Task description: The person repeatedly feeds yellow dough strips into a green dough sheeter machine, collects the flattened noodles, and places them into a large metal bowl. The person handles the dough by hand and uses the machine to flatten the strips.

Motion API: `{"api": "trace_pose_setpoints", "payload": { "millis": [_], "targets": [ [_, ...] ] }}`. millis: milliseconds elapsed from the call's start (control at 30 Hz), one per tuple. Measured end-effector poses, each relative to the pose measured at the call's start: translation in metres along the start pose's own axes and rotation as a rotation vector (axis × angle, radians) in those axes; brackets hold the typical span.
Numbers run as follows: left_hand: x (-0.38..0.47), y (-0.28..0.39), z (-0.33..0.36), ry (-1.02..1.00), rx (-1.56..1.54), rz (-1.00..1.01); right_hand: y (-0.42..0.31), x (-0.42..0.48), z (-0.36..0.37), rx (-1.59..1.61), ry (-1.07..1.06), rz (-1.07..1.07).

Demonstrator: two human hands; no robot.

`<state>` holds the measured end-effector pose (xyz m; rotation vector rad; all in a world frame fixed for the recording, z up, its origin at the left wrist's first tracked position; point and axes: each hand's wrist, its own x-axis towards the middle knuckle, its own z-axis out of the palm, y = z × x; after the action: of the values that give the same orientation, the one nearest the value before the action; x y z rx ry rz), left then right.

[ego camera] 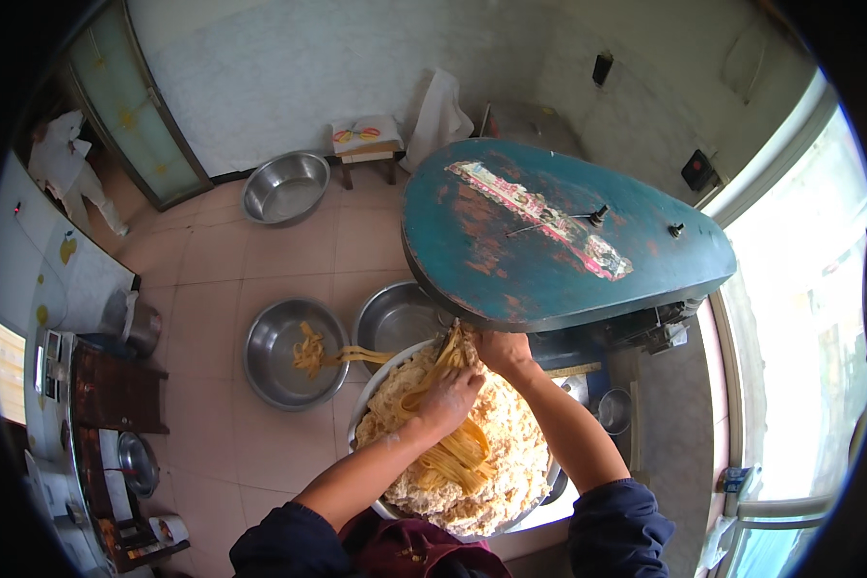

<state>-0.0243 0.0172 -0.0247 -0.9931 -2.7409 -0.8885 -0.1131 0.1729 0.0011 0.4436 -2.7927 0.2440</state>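
A large metal basin (361, 419) holds a heap of crumbly pale dough (513, 433) with a bundle of flat yellow dough strips (459, 459) on top. My left hand (451, 397), dusted with flour, lies over yellow strips near the basin's far side; its grip is partly hidden. My right hand (502, 350) is at the lower edge of a teal machine cover (549, 231), its fingertips hidden beside the strips and dough. A few strips run left from the basin to a metal bowl (260, 361) on the floor, where more strips lie in a small pile.
Another metal bowl (376, 311) stands partly under the machine. Farther off are a metal basin (285, 188) and a small stool (368, 150) with yellow-red scissors (356, 135). A person in white (76, 170) is by the doorway. A windowsill (715, 419) runs along the right.
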Motion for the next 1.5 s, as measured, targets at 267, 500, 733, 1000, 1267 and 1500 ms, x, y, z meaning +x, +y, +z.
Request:
{"api": "trace_pose_setpoints", "payload": {
  "millis": [267, 500, 733, 1000, 1267, 1500],
  "targets": [
    [-0.014, 0.002, -0.013, -0.069, -0.022, -0.039, -0.019, -0.006, -0.081, 0.140, -0.486, 0.181],
    [-0.016, 0.009, -0.001, -0.163, -0.187, 0.094, -0.006, 0.001, -0.012, -0.040, -0.308, 0.027],
    [-0.022, 0.022, -0.018, -0.184, -0.291, 0.026, -0.008, -0.004, -0.039, 0.102, -0.550, 0.252],
    [-0.020, -0.001, -0.052, 0.104, -0.070, -0.197, -0.030, -0.004, -0.062, 0.173, -0.478, 0.329],
    [-0.035, -0.012, -0.051, -0.103, 0.094, -0.340, -0.025, -0.017, -0.028, 0.139, -0.399, 0.216],
    [-0.018, -0.010, -0.049, -0.048, 0.004, -0.318, -0.012, -0.008, 0.001, 0.073, -0.458, 0.277]
  ]
}}
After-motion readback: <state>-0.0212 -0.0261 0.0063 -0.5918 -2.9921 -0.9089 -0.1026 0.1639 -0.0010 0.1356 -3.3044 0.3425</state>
